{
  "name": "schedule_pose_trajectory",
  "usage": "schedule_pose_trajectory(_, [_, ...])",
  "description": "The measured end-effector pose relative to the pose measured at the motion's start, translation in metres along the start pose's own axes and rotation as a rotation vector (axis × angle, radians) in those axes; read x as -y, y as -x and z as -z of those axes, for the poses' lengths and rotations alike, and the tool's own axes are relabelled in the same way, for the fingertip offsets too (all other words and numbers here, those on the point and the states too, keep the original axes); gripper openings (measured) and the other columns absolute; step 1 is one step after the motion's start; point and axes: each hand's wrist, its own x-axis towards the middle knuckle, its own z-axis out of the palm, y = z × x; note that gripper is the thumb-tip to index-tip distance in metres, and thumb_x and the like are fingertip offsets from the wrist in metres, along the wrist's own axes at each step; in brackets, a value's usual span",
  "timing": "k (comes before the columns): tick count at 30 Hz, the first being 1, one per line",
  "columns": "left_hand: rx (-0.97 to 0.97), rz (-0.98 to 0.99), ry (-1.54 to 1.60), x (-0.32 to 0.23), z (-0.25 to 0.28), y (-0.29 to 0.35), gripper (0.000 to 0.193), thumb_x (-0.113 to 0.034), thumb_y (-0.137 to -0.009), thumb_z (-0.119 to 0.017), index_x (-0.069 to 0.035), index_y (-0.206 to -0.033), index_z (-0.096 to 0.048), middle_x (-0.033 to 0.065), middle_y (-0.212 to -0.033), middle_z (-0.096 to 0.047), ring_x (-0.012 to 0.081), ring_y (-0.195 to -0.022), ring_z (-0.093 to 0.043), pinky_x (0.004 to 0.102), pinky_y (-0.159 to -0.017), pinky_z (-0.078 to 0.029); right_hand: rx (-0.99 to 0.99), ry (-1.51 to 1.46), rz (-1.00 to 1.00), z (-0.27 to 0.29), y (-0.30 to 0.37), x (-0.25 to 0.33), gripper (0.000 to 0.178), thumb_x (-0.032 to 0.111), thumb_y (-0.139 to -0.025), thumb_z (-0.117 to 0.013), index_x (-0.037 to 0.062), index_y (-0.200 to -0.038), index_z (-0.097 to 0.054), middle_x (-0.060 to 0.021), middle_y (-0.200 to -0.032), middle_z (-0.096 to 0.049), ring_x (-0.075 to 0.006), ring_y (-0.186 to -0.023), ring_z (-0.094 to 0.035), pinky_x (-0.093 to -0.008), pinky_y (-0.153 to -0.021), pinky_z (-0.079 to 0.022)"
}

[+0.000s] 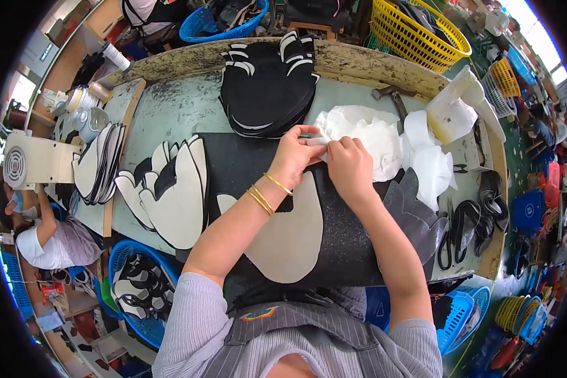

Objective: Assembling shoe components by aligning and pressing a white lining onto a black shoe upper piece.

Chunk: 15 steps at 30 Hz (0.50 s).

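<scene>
My left hand (296, 156), with gold bangles at its wrist, pinches a small white strip (317, 142) of thin material. Close beside it, my right hand (349, 165) has its fingers closed on the same strip from the right. Under my forearms a cream cut piece (285, 242) with a rounded lower end lies on the black mat (353, 233). Just beyond my hands is a crumpled heap of white thin material (375, 135). A stack of black cut pieces (268, 91) with white-edged tabs rests at the far side of the mat.
Cream cut pieces (179, 201) lie left of the mat. A hammer (397, 104) sits at the back right, scissors (445, 249) and black straps (466, 223) at the right. A blue basket of offcuts (146, 290) stands below left. Another person (57, 246) works at far left.
</scene>
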Motion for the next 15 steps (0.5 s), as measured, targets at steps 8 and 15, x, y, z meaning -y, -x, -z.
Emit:
schedule_pose_trajectory(8, [-0.058, -0.208, -0.135, 0.020, 0.007, 0.003, 0.029, 0.009, -0.076, -0.062, -0.002, -0.102, -0.054, 0.0069, -0.082, -0.062, 0.0128, -0.073, -0.061, 0.0263, -0.062, -0.052, -0.108, -1.077, -0.871, 0.015, 0.003, -0.053, 0.016, 0.010, -0.085, -0.058, -0.0056, -0.087, -0.063, -0.0071, -0.072, -0.060, -0.0165, -0.064, -0.059, -0.0267, -0.061, -0.049])
schedule_pose_trajectory(15, [-0.275, -0.555, -0.561, 0.029, 0.007, -0.020, 0.021, 0.002, -0.069, -0.059, -0.004, -0.090, -0.060, 0.0155, -0.076, -0.064, 0.0266, -0.071, -0.064, 0.0336, -0.066, -0.049, -0.520, -1.683, -1.022, 0.032, 0.019, -0.126, 0.007, 0.003, -0.086, -0.056, -0.0008, -0.081, -0.057, -0.0076, -0.076, -0.058, -0.0151, -0.068, -0.056, -0.0269, -0.065, -0.051])
